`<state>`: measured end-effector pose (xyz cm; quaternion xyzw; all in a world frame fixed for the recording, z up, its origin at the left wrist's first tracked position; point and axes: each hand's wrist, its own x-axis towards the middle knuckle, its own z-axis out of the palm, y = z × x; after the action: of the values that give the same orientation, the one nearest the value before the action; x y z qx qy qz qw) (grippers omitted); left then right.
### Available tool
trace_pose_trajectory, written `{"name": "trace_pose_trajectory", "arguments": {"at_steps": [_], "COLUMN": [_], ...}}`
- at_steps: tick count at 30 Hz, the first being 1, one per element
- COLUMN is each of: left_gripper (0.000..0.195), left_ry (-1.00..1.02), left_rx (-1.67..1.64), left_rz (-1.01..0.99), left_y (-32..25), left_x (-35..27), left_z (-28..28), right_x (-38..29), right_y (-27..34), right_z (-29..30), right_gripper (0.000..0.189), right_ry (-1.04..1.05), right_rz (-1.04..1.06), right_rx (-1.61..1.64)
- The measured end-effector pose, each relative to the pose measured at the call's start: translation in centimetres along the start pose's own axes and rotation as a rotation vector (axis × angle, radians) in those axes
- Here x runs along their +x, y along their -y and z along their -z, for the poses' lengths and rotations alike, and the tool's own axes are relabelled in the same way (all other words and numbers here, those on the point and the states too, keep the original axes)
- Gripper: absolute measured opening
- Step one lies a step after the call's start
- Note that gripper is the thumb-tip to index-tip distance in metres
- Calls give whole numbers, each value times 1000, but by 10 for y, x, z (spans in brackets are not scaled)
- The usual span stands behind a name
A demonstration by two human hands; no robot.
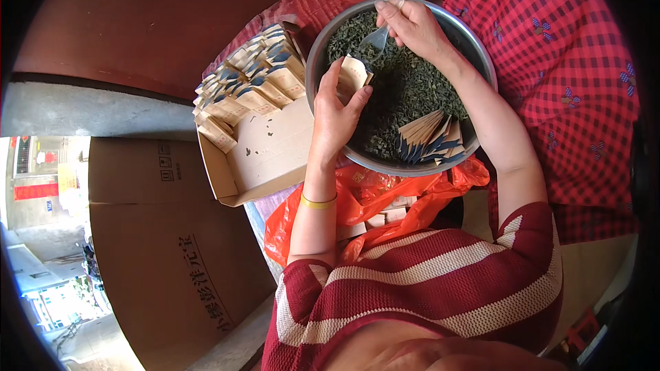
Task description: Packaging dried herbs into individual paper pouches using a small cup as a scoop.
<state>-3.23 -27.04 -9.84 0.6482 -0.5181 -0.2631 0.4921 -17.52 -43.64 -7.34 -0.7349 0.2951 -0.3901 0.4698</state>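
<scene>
A wide metal basin [487, 69] in front of me holds dark dried leaves [412, 82], which look like loose tea. My left hand [335, 105] grips a small tan paper packet [353, 73] upright over the basin's left side, its top edge apart. In my right hand [412, 26] is a clear plastic spoon [378, 38], held by its handle. The spoon's bowl is down at the leaves, just above the packet, with some leaf in it. Several flat paper packets with dark blue ends [425, 136] lie fanned out on the leaves at the basin's near right.
Left of the basin, a shallow cardboard box [268, 147] holds rows of upright packets [252, 77] and a few leaf crumbs. A red plastic bag [371, 190] with more packets lies against my front. A large carton [175, 247] stands at left, and red checked cloth [562, 87] hangs at right.
</scene>
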Motion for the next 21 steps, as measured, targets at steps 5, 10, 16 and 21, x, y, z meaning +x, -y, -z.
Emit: {"name": "trace_pose_trajectory", "arguments": {"at_steps": [5,10,16,21], "left_gripper": [64,66,63,61], "left_ry": [5,-13,1,36], "left_rx": [16,99,167,148], "left_rz": [-2,-55,-134,-63], "left_y": [0,0,2,5], "left_x": [0,-1,1,0], "left_z": [0,-1,-2,-2], "right_x": [0,-3,-13,-15], "right_y": [1,8,7,10], "right_z": [0,-3,-16,-18], "right_gripper": [42,41,38,37], "right_ry": [11,195,278,274], "right_rz": [15,46,224,82], "right_rx": [-5,41,-63,-66]}}
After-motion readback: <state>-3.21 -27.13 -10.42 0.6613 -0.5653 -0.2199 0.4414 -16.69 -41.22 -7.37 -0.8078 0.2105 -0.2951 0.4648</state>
